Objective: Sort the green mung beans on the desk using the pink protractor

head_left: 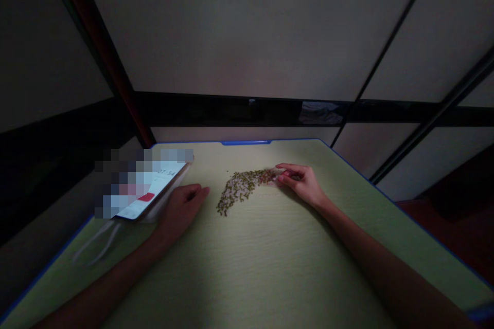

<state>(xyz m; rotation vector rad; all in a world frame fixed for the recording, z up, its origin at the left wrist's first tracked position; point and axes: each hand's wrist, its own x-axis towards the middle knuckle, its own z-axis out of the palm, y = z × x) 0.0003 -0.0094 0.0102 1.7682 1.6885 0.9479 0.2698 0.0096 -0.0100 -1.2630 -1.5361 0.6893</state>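
Observation:
My right hand point(303, 183) rests at the right end of a curved patch of small greenish and pale pinkish bits point(240, 186) on the table. Its thumb and fingers are drawn together at the bits; whether they pinch any is too small and dark to tell. Left of the patch lies my left hand point(184, 208), loosely curled with the thumb along the side, and I see nothing in it. Beside that hand a phone point(170, 177) with a lit screen leans on a whitish support, partly hidden behind the hand.
The pale green tabletop point(247, 262) has a blue edge and a blue lip point(247, 142) at the far side. A pale cord loop point(94, 247) lies below the phone. Large cabinet panels point(239, 36) stand close behind the table.

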